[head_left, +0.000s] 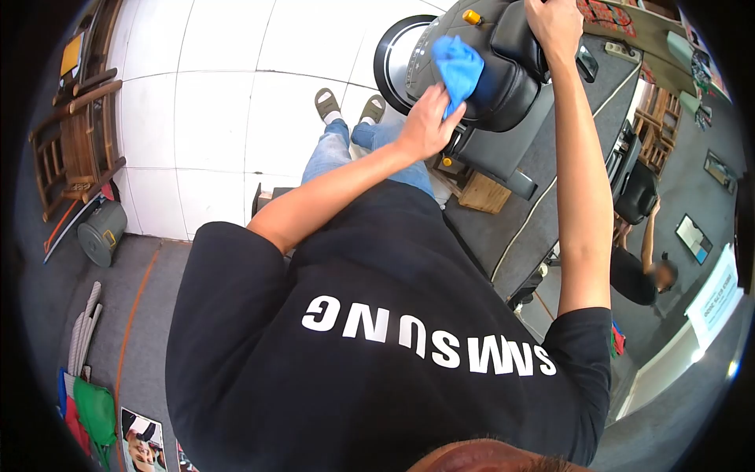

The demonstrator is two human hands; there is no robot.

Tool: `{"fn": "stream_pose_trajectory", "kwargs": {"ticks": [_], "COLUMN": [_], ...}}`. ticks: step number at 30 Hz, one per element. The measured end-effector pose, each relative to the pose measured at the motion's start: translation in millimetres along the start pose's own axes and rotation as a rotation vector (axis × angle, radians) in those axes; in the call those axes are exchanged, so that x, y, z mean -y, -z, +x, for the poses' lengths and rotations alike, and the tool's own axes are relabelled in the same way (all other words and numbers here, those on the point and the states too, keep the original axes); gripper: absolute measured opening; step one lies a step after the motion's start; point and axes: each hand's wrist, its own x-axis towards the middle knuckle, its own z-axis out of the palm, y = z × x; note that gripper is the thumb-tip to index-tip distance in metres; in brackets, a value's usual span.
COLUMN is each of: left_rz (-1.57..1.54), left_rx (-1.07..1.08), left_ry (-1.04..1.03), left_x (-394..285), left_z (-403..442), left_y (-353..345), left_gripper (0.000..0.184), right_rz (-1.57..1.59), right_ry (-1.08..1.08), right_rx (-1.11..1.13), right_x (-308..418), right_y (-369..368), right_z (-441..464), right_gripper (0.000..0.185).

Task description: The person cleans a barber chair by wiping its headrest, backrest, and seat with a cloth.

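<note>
A black padded barber chair [491, 75] with quilted upholstery stands in front of me, on a round chrome base [391, 63]. My left hand [429, 126] is closed round the lower part of a blue cloth [458, 67], and the cloth's upper part bunches against the chair's padding. Farther up, my right hand [555, 30] rests over the edge of a black cushion at the top of the chair, fingers curled and partly out of sight. A yellow-orange knob [472, 17] sticks out of the chair's side.
To the right runs a grey counter [523, 200] with a white cable [535, 206] and a power strip [621, 51]. A mirror beyond reflects a person. A wooden chair [79, 149] and a grey bin [102, 232] stand at left. A wooden box [483, 193] sits below the barber chair.
</note>
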Motion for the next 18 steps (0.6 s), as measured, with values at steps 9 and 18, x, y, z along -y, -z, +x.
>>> {"fn": "stream_pose_trajectory", "kwargs": {"ticks": [9, 18], "left_rz": [-0.165, -0.09], "left_rx": [-0.115, -0.006], "left_ry": [0.9, 0.839], "left_x": [50, 112], "left_z": [-60, 40], "left_y": [13, -40], "left_gripper": [0.051, 0.06], "right_rz": [0.029, -0.006], "right_ry": [-0.01, -0.03], "right_rx": [0.005, -0.001], "right_x": [4, 0], "right_y": [2, 1], "right_z": [0, 0], "right_gripper": [0.034, 0.035]}}
